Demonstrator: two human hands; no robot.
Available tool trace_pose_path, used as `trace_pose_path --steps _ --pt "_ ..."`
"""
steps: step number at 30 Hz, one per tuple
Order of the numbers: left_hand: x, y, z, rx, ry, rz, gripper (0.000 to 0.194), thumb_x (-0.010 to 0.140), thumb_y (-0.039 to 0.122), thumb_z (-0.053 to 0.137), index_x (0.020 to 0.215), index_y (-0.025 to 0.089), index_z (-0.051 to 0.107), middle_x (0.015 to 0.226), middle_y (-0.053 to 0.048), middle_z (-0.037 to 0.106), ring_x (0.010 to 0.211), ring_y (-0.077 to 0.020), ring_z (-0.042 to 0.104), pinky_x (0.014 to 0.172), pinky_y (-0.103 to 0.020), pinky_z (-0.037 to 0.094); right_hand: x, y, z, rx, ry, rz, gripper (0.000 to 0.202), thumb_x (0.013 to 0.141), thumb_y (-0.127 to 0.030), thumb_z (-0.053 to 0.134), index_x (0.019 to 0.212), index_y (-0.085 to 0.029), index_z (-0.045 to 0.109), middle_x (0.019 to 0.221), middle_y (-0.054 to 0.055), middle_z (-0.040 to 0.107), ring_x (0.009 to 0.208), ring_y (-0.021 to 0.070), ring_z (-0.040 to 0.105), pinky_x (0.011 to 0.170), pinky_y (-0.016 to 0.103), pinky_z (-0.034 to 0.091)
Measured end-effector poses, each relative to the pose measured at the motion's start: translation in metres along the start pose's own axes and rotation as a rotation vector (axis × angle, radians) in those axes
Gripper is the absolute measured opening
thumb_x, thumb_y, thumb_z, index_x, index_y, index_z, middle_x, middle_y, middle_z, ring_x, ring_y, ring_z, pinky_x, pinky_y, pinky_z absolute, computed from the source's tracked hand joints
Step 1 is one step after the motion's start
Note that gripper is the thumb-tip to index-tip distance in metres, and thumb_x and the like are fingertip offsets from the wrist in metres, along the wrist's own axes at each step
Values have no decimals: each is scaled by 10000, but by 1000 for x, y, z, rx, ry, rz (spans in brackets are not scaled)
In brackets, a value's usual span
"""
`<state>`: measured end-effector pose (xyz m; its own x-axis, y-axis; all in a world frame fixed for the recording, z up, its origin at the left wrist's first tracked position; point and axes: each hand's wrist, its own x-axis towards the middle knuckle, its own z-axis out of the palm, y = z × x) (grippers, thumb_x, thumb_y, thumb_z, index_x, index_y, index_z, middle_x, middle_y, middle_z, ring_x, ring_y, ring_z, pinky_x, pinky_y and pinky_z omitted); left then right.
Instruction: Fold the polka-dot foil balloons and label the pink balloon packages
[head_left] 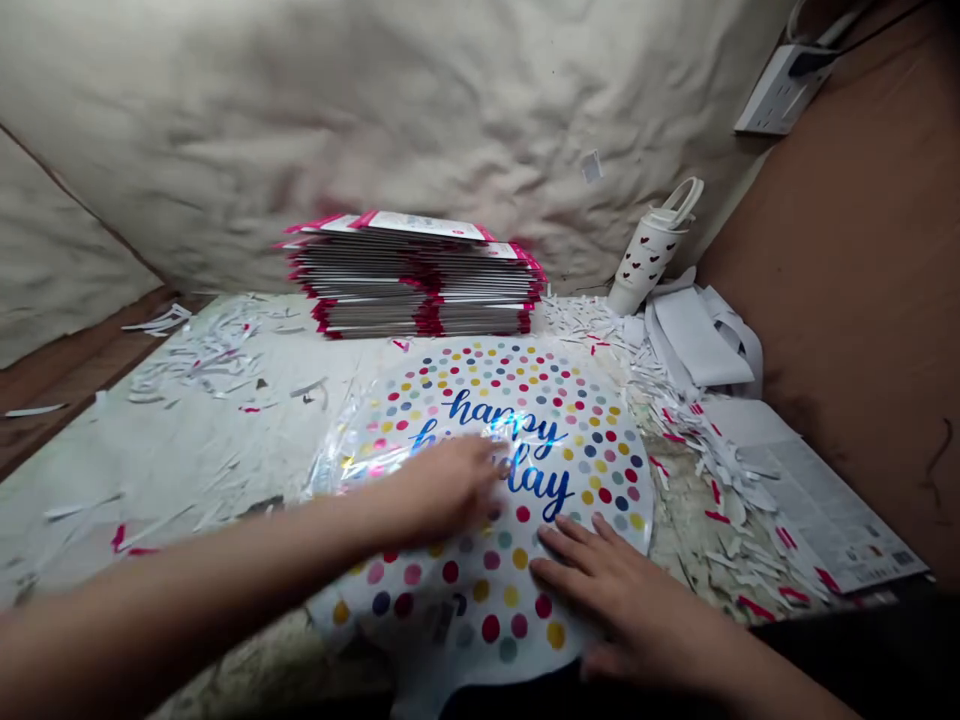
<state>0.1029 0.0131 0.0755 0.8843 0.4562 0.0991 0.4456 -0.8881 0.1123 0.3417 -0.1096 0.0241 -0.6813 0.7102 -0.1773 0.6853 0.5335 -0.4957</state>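
A flat, uninflated foil balloon (pixel 491 625) lies spread on the table, white with coloured dots and blue "happy birthday" lettering. Its narrow tail points toward me at the bottom. The left side of the balloon glints with shiny, wrinkled reflections. My left hand (pixel 454 485) is over the middle of the lettering and hides part of the second word. Motion smears its fingers, which look bent, and what is under them is hidden. My right hand (pixel 604 575) rests on the balloon's lower right part, fingers spread and palm down.
Behind the balloon stands a tall stack of pink-edged white card packets (pixel 420 285). At the back right are a white tumbler with hearts (pixel 649 255) and curled white paper (pixel 697 335). A printed sheet (pixel 814 500) lies right. Paper scraps (pixel 206 350) litter the table. A power strip (pixel 784 90) hangs upper right.
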Motion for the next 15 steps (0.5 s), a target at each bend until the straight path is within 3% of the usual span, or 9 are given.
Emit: trace_pose_path --steps 3,6,8,11,15 --pt "-61 72 50 -121 -72 99 520 767 535 528 1120 158 590 1149 -121 626 1030 -263 588 854 -355 496 -8 -4 27 -4 220 -57 409 836 -186 505 1241 -239 526 1275 88 546 1215 266 464 1014 501 353" --pt "-92 101 71 -116 107 20 326 847 280 461 1111 130 581 1011 -136 672 900 -250 629 768 -367 525 -13 -8 42 57 420 -84 362 862 -110 408 1171 -211 566 1103 78 657 1051 190 595 906 358 482" --pt "-95 105 69 -139 149 -42 310 846 141 384 1073 129 595 940 -134 679 821 -222 631 725 -341 528 -12 -10 43 86 474 -68 349 862 -114 409 1157 -215 566 1056 73 672 968 184 627 828 335 515" --pt "-85 101 57 -291 14 -148 301 828 131 377 991 166 628 902 -97 674 789 -194 616 705 -301 512 -8 -14 39 101 483 -62 330 859 -122 424 1128 -231 581 1030 66 677 922 190 633 784 334 514" --pt "-71 82 46 -552 -149 -376 129 715 131 504 677 177 620 698 -11 610 697 -149 572 625 -227 442 -2 -15 34 138 438 -22 212 851 -176 477 954 -225 656 886 56 693 814 185 635 723 311 494"
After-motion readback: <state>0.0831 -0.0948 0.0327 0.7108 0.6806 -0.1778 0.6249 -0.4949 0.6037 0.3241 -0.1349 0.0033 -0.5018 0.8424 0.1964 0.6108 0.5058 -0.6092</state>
